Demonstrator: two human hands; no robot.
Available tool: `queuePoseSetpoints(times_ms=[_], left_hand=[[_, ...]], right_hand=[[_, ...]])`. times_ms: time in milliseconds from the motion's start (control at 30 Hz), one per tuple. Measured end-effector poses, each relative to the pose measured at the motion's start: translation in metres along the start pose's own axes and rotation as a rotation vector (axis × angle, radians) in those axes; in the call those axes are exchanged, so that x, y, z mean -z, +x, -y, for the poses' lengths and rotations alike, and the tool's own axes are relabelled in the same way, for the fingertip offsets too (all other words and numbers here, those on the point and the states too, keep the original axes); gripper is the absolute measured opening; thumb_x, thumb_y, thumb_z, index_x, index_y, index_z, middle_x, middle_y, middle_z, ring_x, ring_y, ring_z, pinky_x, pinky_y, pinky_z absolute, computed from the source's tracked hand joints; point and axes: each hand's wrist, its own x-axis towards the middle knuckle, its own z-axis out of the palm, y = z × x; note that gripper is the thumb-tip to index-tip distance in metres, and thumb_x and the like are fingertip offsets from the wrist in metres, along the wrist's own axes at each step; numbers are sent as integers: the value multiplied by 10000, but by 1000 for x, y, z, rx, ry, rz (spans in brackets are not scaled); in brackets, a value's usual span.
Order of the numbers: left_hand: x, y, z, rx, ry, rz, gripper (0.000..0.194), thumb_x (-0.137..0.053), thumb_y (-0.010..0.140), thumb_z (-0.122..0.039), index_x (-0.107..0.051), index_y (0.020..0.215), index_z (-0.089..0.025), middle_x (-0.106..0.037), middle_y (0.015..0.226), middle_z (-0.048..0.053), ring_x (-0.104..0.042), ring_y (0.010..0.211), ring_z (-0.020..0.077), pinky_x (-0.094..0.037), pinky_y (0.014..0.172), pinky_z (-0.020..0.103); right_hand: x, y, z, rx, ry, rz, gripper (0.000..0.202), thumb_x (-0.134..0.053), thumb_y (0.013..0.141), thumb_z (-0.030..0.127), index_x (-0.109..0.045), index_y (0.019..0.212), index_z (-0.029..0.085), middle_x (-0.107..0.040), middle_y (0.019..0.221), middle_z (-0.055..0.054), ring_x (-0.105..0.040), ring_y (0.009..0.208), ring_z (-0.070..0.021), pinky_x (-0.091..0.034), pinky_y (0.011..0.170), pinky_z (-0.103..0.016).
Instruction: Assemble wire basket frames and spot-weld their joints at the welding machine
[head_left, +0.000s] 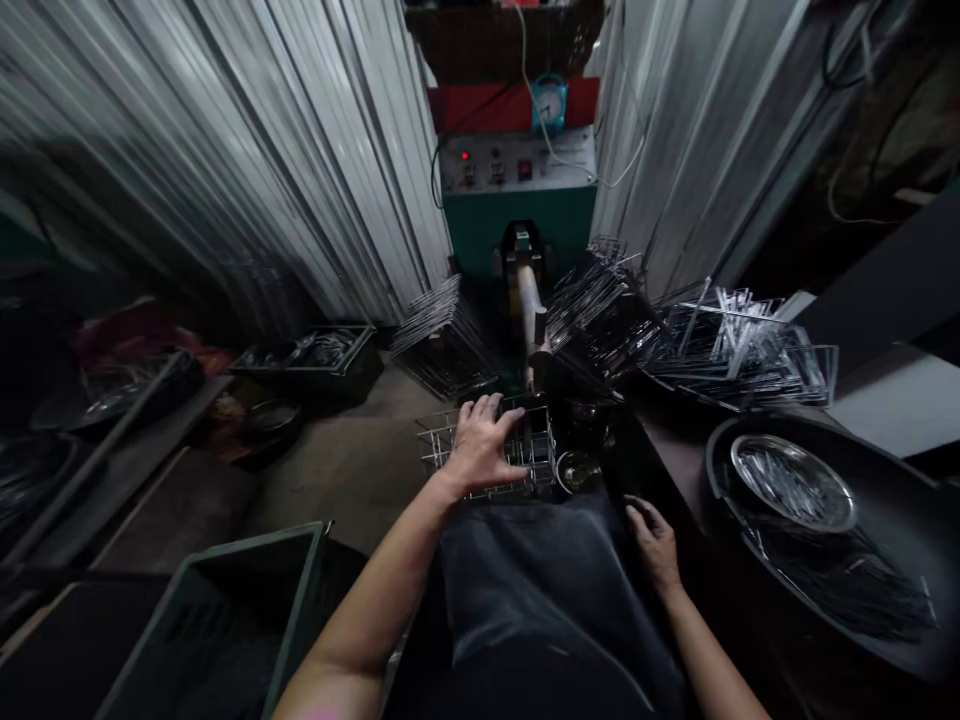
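My left hand (484, 445) lies over a wire rack (541, 440) in front of the machine, its fingers spread and the thumb apart; whether it touches the wires is hard to tell. Beyond the rack, the machine's pale arm (529, 300) points toward me. On the right, my right hand (652, 535) hangs beside the dark apron (540, 570), fingers curled together; anything between them is too small or dark to make out. Between the hands, a small round bowl (577, 470) stands near the rack's right edge.
Stacked wire frames flank the machine on the left (446, 345) and right (604, 320). A metal bowl of thin rods (793, 482) rests in a large black basin (900, 545). At lower left stands a green crate (304, 590). A control panel (551, 165) faces me.
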Motion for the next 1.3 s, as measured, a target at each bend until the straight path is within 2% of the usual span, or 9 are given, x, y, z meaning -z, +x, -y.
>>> queuePoseSetpoints(times_ms=[167,300,400,500,767,900,1033,1133,1300], left_hand=[[0,2,-5,-33,32,31,862,-708,495,-536,-447,1250,-213,-389,1338,177,-327,1225,380,-211,996,510],[0,5,-10,-49,71,71,850,-694,513,-551,-446,1249,-208,-391,1328,193,-326,1213,389,-208,976,532],[1,7,-14,-62,96,102,841,-686,518,-560,-455,1240,-196,-403,1309,203,-331,1199,396,-211,960,546],[1,8,-17,-75,104,116,828,-670,530,-569,-467,1231,-178,-423,1279,217,-350,1176,398,-223,945,552],[-7,7,-18,-114,105,125,820,-666,537,-555,-466,1223,-152,-438,1255,232,-367,1147,403,-216,932,566],[-9,9,-17,-124,90,152,819,-670,529,-556,-481,1205,-134,-443,1242,243,-375,1133,409,-216,922,567],[-8,8,-14,-107,60,166,835,-671,525,-559,-467,1221,-146,-427,1263,233,-361,1144,404,-210,930,562],[-5,6,-8,-95,36,169,841,-666,530,-565,-448,1243,-175,-422,1278,209,-361,1152,392,-212,942,554],[-5,6,7,-86,2,142,856,-663,517,-583,-444,1255,-210,-436,1270,191,-373,1166,381,-250,944,537]], right_hand=[[-4,1,10,125,-309,259,388,-591,654,519,-653,829,180,-671,840,-87,-611,818,-256,-473,759,-381],[-15,10,72,216,-395,428,290,-580,723,391,-572,933,192,-641,837,-43,-597,801,-197,-463,718,-293],[-32,18,117,272,-471,546,207,-608,703,327,-544,853,198,-599,746,-6,-554,699,-153,-435,638,-239],[-55,26,139,253,-438,597,193,-632,664,323,-517,750,193,-550,672,19,-495,626,-126,-401,576,-218],[-110,20,134,8,-65,485,385,-731,548,393,-408,619,196,-411,537,68,-358,486,-79,-313,436,-188],[-116,10,130,-84,17,454,403,-740,556,395,-394,613,197,-361,494,88,-284,413,-53,-227,375,-173],[-105,9,126,-129,-26,531,300,-690,633,411,-536,757,187,-398,507,76,-310,392,-58,-232,366,-174],[-96,11,127,-31,-128,629,294,-627,713,429,-620,864,176,-495,568,30,-431,457,-92,-336,410,-194],[-95,18,127,318,-231,788,310,-619,755,396,-637,995,201,-623,958,-65,-572,898,-220,-472,771,-325]])
